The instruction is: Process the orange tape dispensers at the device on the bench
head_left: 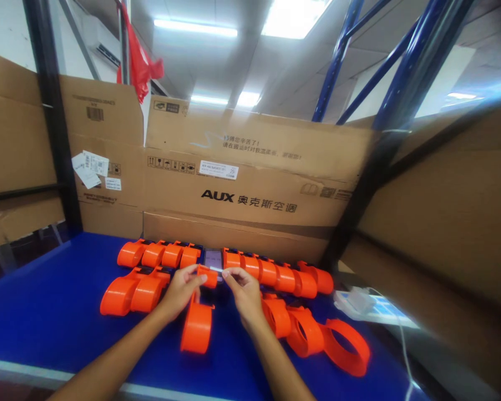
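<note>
Two hands meet mid-table: I see left hand [179, 289] and right hand [244, 289] both pinching one orange dispenser [197, 320], standing upright btwn them, fingertips narrow on its top. At 3 o'clock, more dispensers [317, 337]. At 12, a phone [213, 259], then the AUX carton [250, 189].

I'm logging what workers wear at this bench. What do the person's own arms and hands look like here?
Both forearms are bare as far as the picture shows, with no sleeves in view. The left hand and right hand wear no gloves; no rings, watch or markings can be made out.
</note>
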